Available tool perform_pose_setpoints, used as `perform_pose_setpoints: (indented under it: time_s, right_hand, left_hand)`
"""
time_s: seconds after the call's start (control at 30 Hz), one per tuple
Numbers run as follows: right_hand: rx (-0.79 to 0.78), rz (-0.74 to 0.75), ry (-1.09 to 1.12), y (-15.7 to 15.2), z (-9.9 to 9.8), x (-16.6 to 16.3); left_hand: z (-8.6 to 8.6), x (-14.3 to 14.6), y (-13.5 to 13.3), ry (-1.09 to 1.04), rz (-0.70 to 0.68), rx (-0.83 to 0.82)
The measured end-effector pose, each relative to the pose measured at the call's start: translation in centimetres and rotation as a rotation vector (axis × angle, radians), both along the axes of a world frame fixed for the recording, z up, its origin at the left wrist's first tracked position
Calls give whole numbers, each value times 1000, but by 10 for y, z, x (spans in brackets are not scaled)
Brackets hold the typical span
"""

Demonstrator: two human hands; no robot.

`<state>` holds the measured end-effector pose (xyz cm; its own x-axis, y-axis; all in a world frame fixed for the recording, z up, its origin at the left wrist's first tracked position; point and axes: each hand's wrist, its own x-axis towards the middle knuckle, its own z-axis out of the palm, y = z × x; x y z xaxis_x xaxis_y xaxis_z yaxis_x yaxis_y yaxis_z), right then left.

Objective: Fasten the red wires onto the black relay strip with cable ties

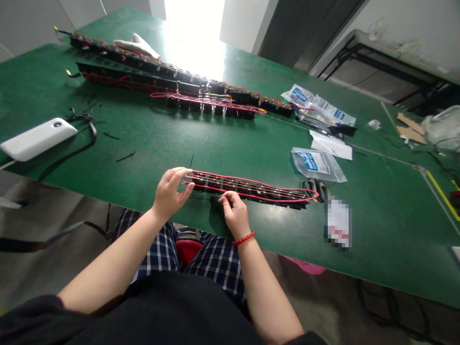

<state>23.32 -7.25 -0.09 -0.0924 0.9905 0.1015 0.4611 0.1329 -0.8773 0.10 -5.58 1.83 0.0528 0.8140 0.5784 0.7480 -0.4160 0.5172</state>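
A short black strip [247, 187] lies lengthwise before me on the table, with thin brown wires along its top and a loop of red wire [317, 194] around it. My left hand [170, 191] spans the strip's left end, finger on the far edge and thumb on the near one, where the red wire's bare-looking ends stick out. A thin black cable tie [191, 160] stands up just beyond those fingers. Close to the strip's near edge, my right hand [234, 211] is curled, thumb and forefinger pinched together; whatever they pinch is too small to make out.
Long black wired strips [143, 60] lie across the back, with a white glove [138, 45] behind. At left are a white device [38, 139] and scattered cable ties [84, 116]. Plastic bags [318, 164], white paper [330, 144] and a blurred-out packet [338, 224] lie to the right.
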Motion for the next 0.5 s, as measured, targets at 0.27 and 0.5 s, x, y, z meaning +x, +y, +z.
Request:
perform_pose_setpoints:
  time_s: [0.27,0.5]
  right_hand:
    - [-7,43,-15,0,1,-1]
    - [6,102,-5,1,3,-2]
  left_hand:
    - [-15,43,-24,31,-214,-153]
    - [-20,41,-21,209,-280,-122]
